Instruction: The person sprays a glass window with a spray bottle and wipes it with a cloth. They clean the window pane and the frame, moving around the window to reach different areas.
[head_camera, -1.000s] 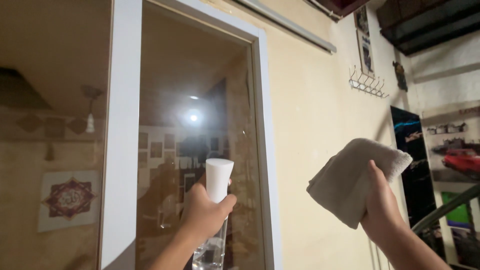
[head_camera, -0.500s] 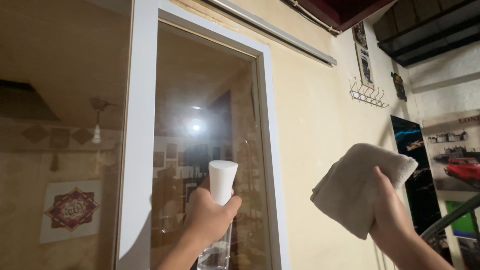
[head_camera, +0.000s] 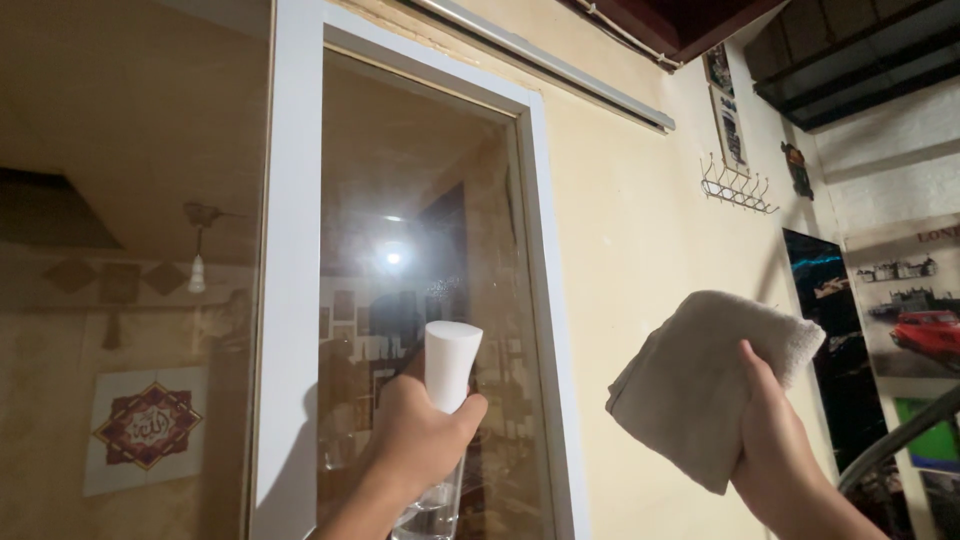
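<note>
Head view: left hand (head_camera: 415, 440) clamps a clear white-capped spray bottle (head_camera: 443, 400) (facing the window pane (head_camera: 420, 200)); right hand (head_camera: 775, 440), at 3 o'clock, clutches a folded beige cloth (head_camera: 700, 385).

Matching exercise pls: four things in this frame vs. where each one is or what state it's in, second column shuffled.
Things:
1. spray bottle
2. folded cloth
3. wire hook rack
4. window frame

Places or states:
A. mounted high on the cream wall
B. gripped in the left hand, white top aimed at the glass
C. white, bordering the pane
D. held up in the right hand, beige

Pairs: 1-B, 2-D, 3-A, 4-C
</note>
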